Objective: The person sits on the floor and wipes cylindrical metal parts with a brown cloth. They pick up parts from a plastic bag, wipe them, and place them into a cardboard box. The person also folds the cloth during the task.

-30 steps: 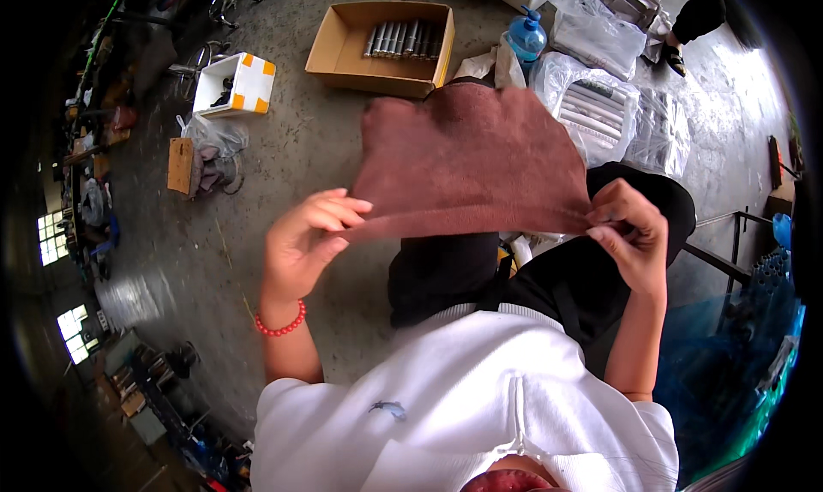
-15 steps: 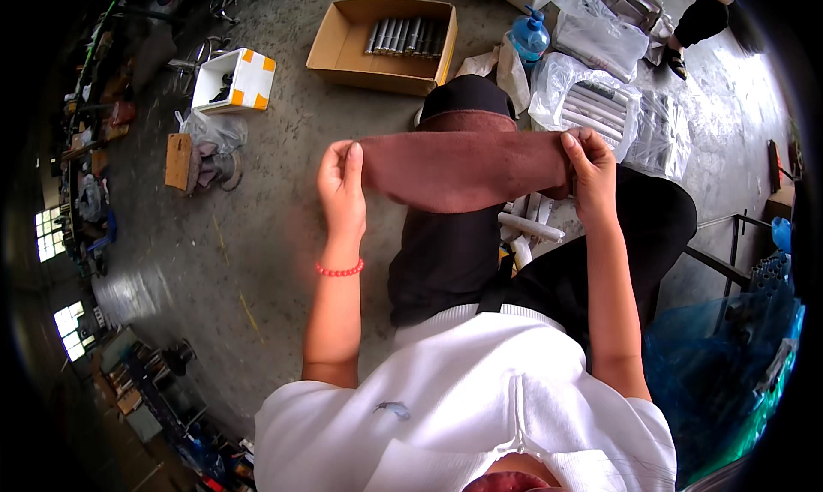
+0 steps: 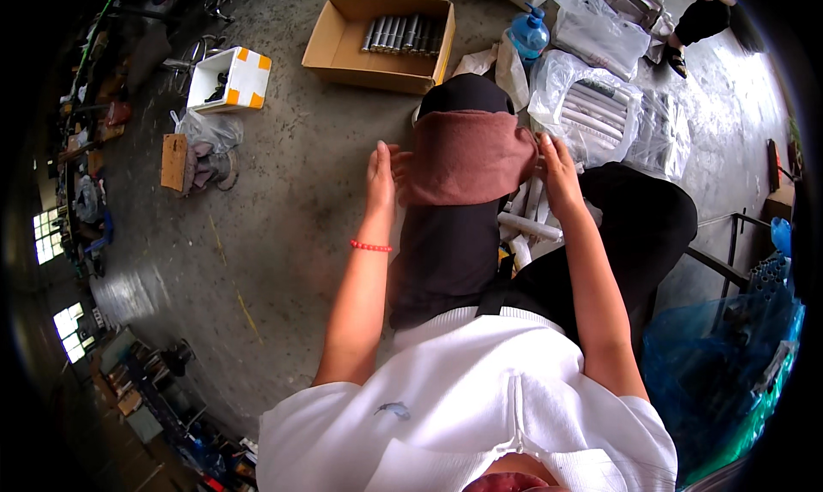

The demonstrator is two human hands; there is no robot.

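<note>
A reddish-brown piece of cloth point(image 3: 467, 159) is draped across my left leg just above the knee, and its sides bend down around the black trouser leg point(image 3: 446, 256). At its left side, my left hand point(image 3: 382, 173) is upright with the thumb stretched up and the fingers turned in against the cloth's edge, partly hidden by it. My right hand point(image 3: 557, 168) is by the opposite edge, fingers extended and their tips next to the folded side of the cloth. Under the cloth, nearer the knee, another band of the same brown shows in part. A red bead bracelet point(image 3: 370, 247) is on my left wrist.
Ahead is an open cardboard box point(image 3: 377, 68) with several metal cylinders. A white foam box point(image 3: 229, 79) stands farther left. At right are a blue pump bottle point(image 3: 528, 36), plastic-wrapped tubes point(image 3: 591, 115) and blue plastic sheeting point(image 3: 711, 346). Another person's leg point(image 3: 699, 21) shows far right.
The cloth was stretched flat between both hands above my leg. It now lies bent over the leg, and my hands have come inward to its two sides.
</note>
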